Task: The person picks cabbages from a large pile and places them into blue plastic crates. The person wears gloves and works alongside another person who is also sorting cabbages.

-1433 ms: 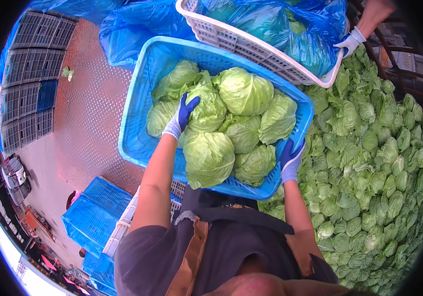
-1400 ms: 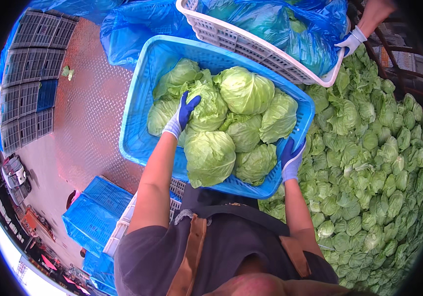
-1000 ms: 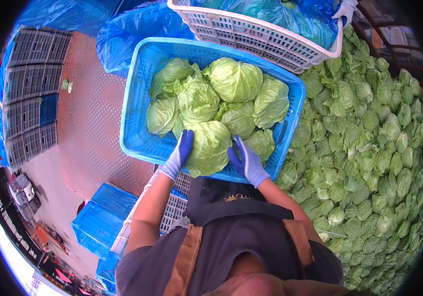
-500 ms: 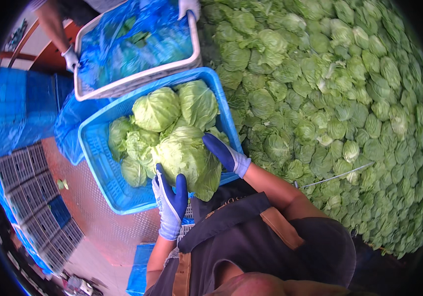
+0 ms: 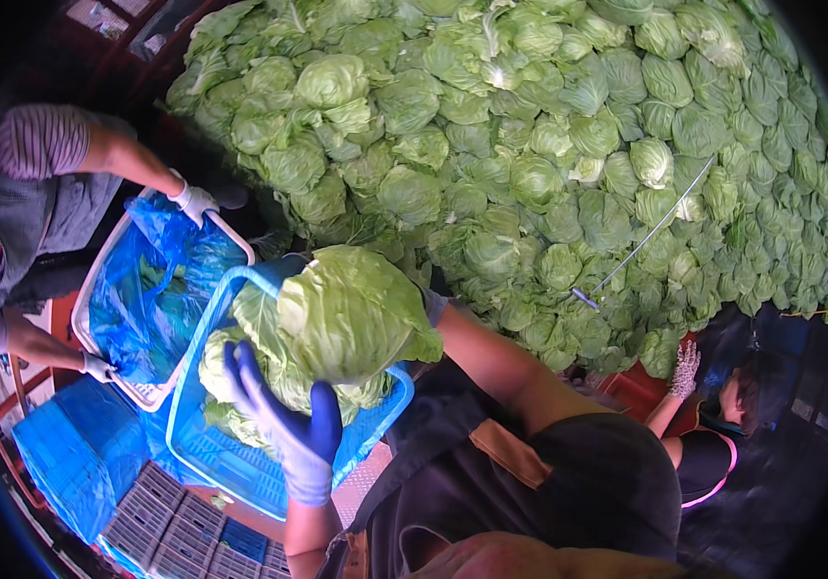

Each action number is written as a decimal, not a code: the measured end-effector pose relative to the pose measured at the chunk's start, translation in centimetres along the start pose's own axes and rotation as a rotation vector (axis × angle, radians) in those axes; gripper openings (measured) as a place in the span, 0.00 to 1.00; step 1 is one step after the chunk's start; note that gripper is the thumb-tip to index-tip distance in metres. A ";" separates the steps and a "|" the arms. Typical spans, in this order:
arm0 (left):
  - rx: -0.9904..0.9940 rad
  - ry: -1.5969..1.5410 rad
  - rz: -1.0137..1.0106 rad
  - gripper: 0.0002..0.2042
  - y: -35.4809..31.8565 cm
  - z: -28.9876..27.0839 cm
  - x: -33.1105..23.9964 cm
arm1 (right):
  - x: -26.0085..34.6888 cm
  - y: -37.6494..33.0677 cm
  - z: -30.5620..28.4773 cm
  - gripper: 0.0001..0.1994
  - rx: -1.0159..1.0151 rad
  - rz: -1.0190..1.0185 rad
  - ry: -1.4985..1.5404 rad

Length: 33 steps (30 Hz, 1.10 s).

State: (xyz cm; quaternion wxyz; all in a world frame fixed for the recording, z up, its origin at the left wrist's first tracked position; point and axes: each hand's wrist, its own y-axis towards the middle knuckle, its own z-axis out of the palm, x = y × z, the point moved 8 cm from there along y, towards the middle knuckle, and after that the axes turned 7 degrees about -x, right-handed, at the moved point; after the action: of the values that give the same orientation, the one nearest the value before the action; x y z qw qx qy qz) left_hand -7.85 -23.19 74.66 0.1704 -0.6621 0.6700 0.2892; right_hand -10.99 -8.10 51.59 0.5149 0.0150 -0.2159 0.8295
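Note:
A large pale green cabbage (image 5: 351, 314) is raised over the right side of a blue plastic crate (image 5: 182, 425). My right hand, hidden except for the glove cuff (image 5: 434, 306), reaches behind it and holds it from its far right side. My left hand (image 5: 296, 425), in a white glove with dark blue fingers, is open at the cabbage's lower left. Its fingers and thumb are spread, the thumb close under the cabbage; contact is unclear. More cabbages (image 5: 258, 323) lie in the crate, partly covered by the raised one and my left hand.
A huge heap of cabbages (image 5: 530, 183) rises ahead and to the right, with a thin rod (image 5: 650, 232) on it. At left, a co-worker's gloved hands (image 5: 195, 201) grip a white crate (image 5: 155, 394) lined with blue plastic. Stacked grey crates (image 5: 168, 526) stand lower left. Another person (image 5: 689, 429) crouches right.
My view has swung right, bringing the crouching person in. The cabbage between my hands now appears higher over the crate, and my left hand's fingers have spread wider.

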 end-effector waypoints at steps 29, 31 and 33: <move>-0.032 -1.158 -0.970 0.34 -4.3 49.0 32.7 | 8.9 11.6 -28.4 0.27 -0.605 -0.268 -1.146; -0.012 -0.980 -1.336 0.37 -4.9 53.2 32.4 | 9.7 10.0 -34.1 0.25 -0.758 -0.278 -1.057; -0.017 -0.671 -1.381 0.38 -3.0 55.3 33.3 | 11.1 7.7 -38.2 0.20 -0.920 -0.239 -1.029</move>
State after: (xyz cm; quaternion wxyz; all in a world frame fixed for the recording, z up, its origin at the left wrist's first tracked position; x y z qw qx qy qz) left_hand -15.60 -15.39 10.97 0.5016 -0.8084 0.0146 0.3077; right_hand -15.31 12.69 17.11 0.3889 0.2101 -0.7584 0.4790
